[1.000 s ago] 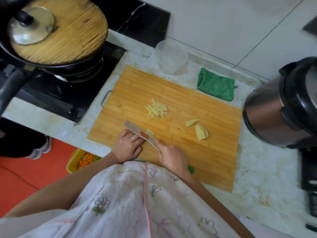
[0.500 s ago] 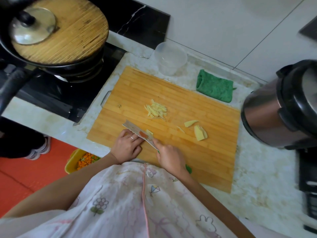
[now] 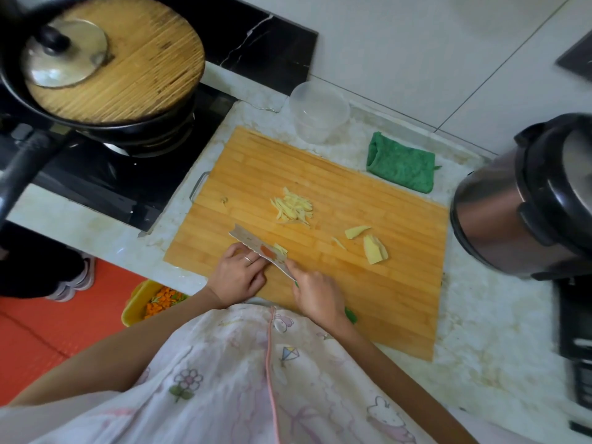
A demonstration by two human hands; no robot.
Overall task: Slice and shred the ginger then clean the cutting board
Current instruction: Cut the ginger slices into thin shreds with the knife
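Note:
A bamboo cutting board lies on the marble counter. A pile of ginger shreds sits near its middle. To the right lie ginger slices and a smaller slice. My right hand grips the green-handled knife, blade down on the board's near left part. A few ginger strips lie against the blade's far side. My left hand has curled fingers pressed at the blade; what it holds down is hidden.
A clear plastic container stands behind the board, a folded green cloth to its right. A rice cooker stands at the right. A black wok with a wooden lid sits on the stove at left. A yellow bin holds scraps on the floor.
Both hands and the knife stay in the same spot on the board. The head camera has shifted slightly.

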